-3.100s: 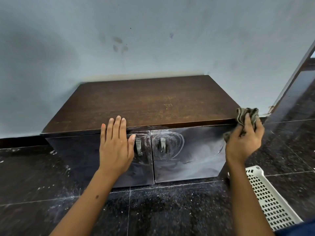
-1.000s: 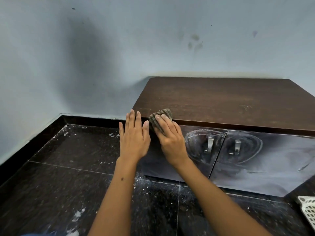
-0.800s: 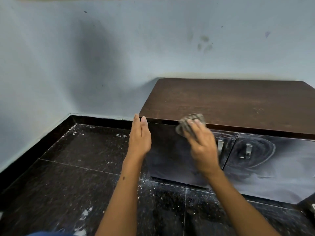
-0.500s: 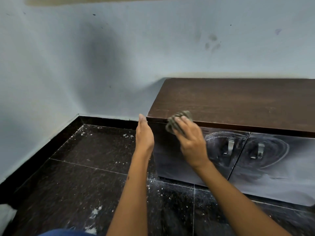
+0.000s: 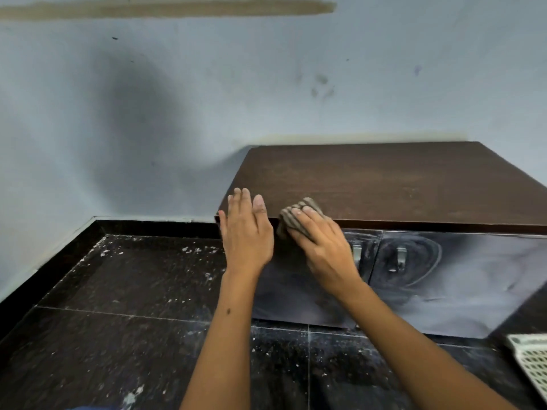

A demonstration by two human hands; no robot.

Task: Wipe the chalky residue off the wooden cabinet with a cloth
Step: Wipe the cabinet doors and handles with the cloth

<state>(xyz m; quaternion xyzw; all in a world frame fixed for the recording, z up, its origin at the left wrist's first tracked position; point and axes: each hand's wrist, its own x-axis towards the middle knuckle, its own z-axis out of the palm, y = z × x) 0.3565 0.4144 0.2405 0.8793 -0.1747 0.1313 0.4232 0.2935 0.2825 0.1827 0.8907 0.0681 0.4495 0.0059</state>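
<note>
Cloth (image 5: pixel 299 216) pressed by right hand (image 5: pixel 322 250) against cabinet (image 5: pixel 384 184).

Low wooden cabinet (image 5: pixel 384 184) against the wall, dark brown top, two dark glossy doors with small metal handles. Doors smeared with pale chalky residue (image 5: pixel 461 294) in swirls, heaviest round the handles and lower right door; left door's left part looks darker, cleaner. Cloth (image 5: pixel 291 216), grey-brown, ribbed, bunched into a wad, pressed on the top's front edge near the left corner.
</note>
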